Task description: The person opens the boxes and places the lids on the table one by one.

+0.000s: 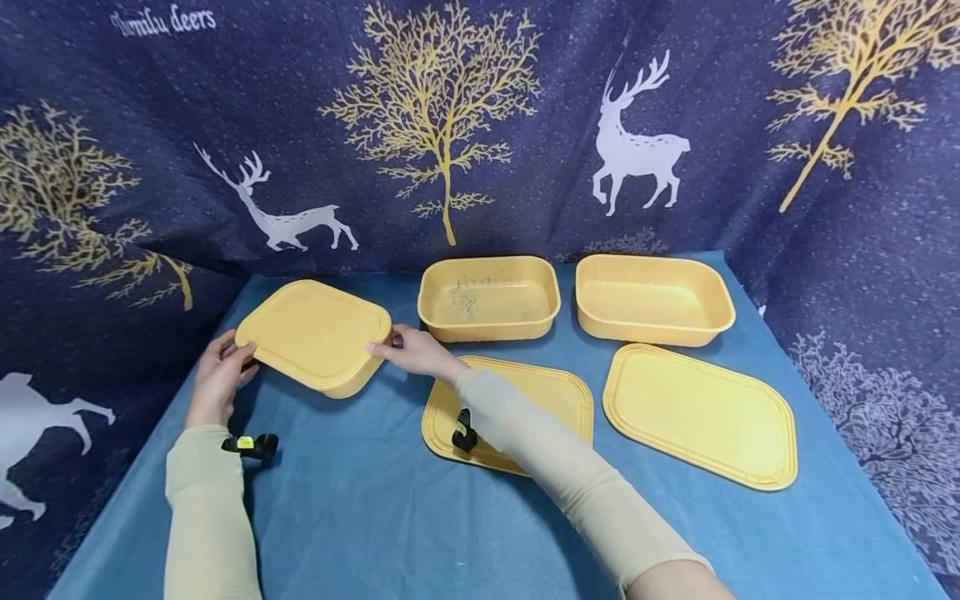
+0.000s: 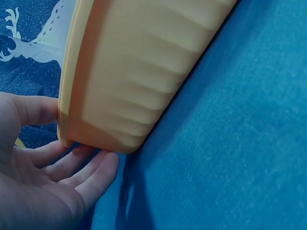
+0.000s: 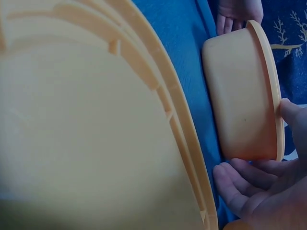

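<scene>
At the far left of the table sits a yellow plastic container (image 1: 341, 385) with a flat yellow lid (image 1: 311, 329) covering its top. My left hand (image 1: 217, 375) holds its left end, thumb over the lid's edge and fingers under the rim; in the left wrist view those fingers (image 2: 98, 175) lie against the end wall. Its right end is held by my right hand (image 1: 422, 352), the thumb on the lid. The right wrist view shows the fingers (image 3: 235, 184) curled below the rim of the same container.
Two uncovered yellow containers, one in the middle (image 1: 491, 329) and one at the right (image 1: 652, 329), stand along the back. Before them lie two loose lids, the middle lid (image 1: 555, 400) under my right forearm and the right lid (image 1: 697, 417). A deer-patterned cloth (image 1: 525, 208) hangs behind.
</scene>
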### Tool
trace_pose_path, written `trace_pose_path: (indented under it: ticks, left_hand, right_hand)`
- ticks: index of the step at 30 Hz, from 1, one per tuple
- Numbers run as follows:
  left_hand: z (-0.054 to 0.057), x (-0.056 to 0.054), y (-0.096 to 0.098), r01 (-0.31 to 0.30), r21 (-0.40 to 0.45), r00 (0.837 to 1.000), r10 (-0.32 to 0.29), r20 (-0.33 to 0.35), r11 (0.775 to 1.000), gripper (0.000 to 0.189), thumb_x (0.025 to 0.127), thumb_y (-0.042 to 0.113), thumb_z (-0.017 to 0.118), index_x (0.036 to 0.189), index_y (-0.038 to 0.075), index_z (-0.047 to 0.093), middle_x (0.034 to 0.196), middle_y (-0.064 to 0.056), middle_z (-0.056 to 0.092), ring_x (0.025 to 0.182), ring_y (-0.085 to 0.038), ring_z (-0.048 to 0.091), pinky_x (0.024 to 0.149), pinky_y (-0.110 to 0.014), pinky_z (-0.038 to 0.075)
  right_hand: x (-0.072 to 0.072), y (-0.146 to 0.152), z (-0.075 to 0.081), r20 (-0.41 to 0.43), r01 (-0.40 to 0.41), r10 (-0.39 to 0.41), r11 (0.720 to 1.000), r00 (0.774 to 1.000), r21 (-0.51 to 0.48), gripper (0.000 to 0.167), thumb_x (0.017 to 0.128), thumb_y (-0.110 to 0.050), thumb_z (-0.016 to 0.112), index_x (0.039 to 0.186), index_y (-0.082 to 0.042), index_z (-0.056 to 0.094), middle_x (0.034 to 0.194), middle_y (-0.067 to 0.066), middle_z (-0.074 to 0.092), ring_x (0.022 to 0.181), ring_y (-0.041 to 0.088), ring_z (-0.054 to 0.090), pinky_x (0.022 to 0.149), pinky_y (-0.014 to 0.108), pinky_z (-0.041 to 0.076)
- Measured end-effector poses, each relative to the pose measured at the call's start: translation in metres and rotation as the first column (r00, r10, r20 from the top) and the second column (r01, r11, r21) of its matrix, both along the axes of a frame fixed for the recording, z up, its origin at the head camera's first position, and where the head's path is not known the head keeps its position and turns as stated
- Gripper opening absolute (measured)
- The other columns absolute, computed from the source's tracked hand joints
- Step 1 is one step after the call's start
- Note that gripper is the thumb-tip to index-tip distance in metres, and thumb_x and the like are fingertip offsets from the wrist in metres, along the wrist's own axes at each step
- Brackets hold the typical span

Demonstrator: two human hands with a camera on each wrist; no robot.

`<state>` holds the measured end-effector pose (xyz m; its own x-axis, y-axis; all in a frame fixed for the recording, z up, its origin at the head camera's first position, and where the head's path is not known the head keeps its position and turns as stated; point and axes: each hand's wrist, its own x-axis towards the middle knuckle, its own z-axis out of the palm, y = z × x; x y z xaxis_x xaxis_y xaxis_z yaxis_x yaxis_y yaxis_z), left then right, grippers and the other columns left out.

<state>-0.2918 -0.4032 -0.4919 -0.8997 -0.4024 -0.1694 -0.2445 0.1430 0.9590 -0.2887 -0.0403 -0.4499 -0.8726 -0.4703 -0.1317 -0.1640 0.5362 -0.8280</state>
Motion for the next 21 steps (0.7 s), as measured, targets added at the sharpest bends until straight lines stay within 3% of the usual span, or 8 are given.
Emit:
trace_pose_path:
  ticks: [4,11,13,16,18,21]
  left_hand:
    - [0.006,0.008,0.002,-0.019,-0.017,1.0,0.019,0.0,1.0,0.084,0.096,0.035,0.068,0.162,0.016,0.019,0.151,-0.017,0.034,0.096,-0.004,0.055,0.07,-0.013,0.051]
    - [0.032,0.03,0.018,-0.025,0.006,1.0,0.025,0.015,1.0,0.088,0.091,0.036,0.074,0.16,0.014,0.023,0.132,-0.004,0.044,0.088,0.002,0.059,0.072,-0.014,0.052]
    - [0.038,0.035,0.025,-0.024,-0.011,0.999,0.024,0.021,1.0,0.089,0.092,0.035,0.073,0.161,0.012,0.021,0.133,-0.004,0.043,0.085,0.004,0.058,0.073,-0.013,0.052]
    - [0.047,0.04,0.033,-0.009,-0.053,0.999,0.011,0.046,0.999,0.088,0.095,0.033,0.068,0.162,0.01,0.016,0.143,-0.013,0.037,0.087,0.003,0.056,0.085,-0.018,0.052]
    - [0.051,0.041,0.036,-0.007,-0.056,0.999,0.01,0.053,0.998,0.087,0.097,0.031,0.067,0.162,0.009,0.014,0.147,-0.016,0.034,0.09,0.0,0.055,0.09,-0.02,0.051]
    - [0.043,0.036,0.03,-0.027,-0.021,0.999,0.028,0.043,0.999,0.09,0.094,0.03,0.07,0.162,0.011,0.015,0.144,-0.014,0.036,0.091,-0.001,0.056,0.09,-0.02,0.052]
  right_hand:
    - [-0.002,-0.002,0.0,-0.001,0.015,-0.015,1.0,1.0,-0.01,0.076,0.098,-0.064,0.051,0.152,-0.012,0.043,0.142,0.007,0.056,0.124,0.021,0.057,0.095,0.032,0.05]
    - [-0.007,-0.001,0.0,0.006,0.026,-0.026,1.0,1.0,-0.017,0.078,0.099,-0.063,0.048,0.157,-0.012,0.036,0.149,0.008,0.051,0.133,0.022,0.052,0.101,0.035,0.047]
    - [-0.008,-0.001,0.0,0.01,0.03,-0.03,0.999,0.999,-0.019,0.078,0.1,-0.062,0.047,0.157,-0.012,0.034,0.15,0.008,0.05,0.133,0.022,0.051,0.102,0.035,0.047]
    - [-0.009,-0.001,0.001,0.022,0.04,-0.039,0.999,0.999,-0.031,0.077,0.102,-0.06,0.046,0.159,-0.012,0.03,0.151,0.009,0.049,0.133,0.022,0.052,0.103,0.036,0.047]
    - [-0.009,-0.002,0.002,0.028,0.05,-0.049,0.998,0.998,-0.04,0.076,0.102,-0.058,0.046,0.16,-0.012,0.028,0.152,0.009,0.048,0.132,0.022,0.052,0.103,0.036,0.047]
    - [-0.01,-0.004,0.004,0.022,0.059,-0.058,0.998,0.998,-0.036,0.074,0.104,-0.055,0.045,0.16,-0.011,0.027,0.152,0.01,0.048,0.132,0.022,0.053,0.104,0.036,0.046]
